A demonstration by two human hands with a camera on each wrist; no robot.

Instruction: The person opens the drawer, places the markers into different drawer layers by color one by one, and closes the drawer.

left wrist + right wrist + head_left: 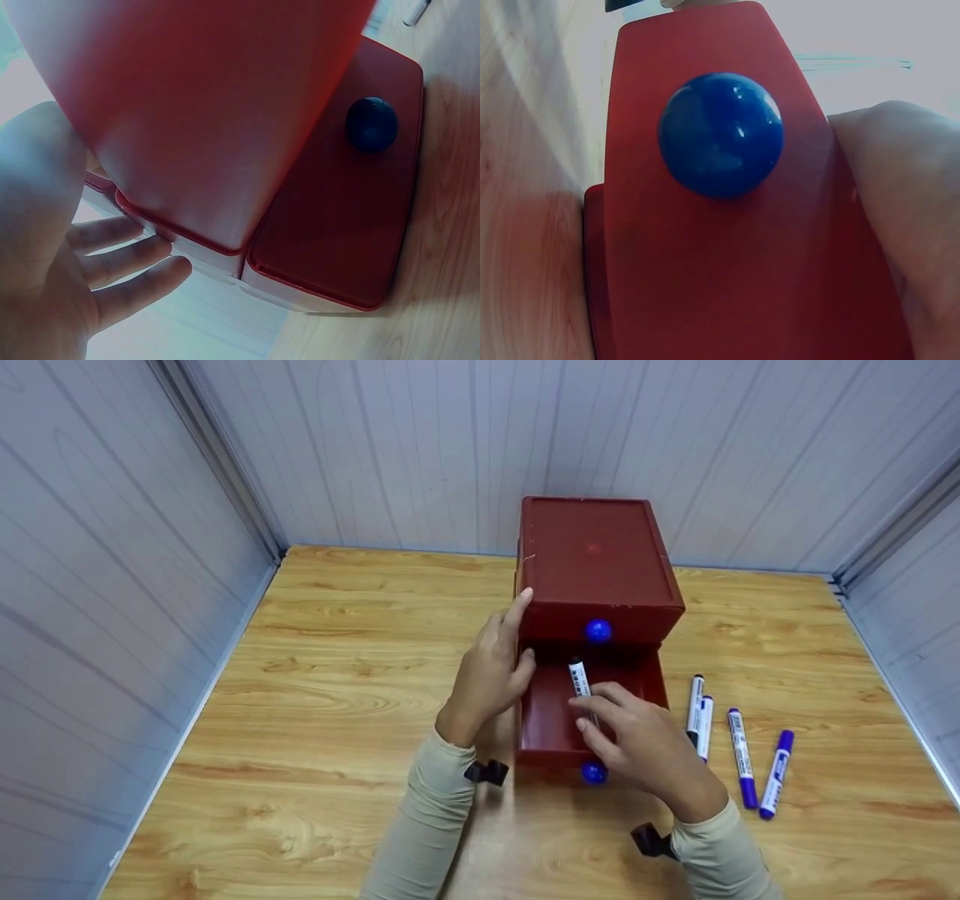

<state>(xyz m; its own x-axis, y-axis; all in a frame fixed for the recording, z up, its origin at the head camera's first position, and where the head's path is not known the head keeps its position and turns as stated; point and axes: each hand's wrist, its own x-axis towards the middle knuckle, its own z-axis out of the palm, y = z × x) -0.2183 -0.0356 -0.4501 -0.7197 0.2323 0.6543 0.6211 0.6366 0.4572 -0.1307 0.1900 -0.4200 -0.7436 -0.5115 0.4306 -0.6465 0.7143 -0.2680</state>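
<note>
1. Head view: the right hand (645,746) covers the lower half of the marker (579,679) it pinches
2. Marker's long axis runs 12 to 6 o'clock, over the open drawer (547,720)
3. Left hand (491,671), fingers straight, rests against the red cabinet (596,562) at 9 o'clock

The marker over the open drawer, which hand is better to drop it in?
Probably the right hand: it already pinches the marker above the open drawer. The left hand only rests against the red box.
</note>
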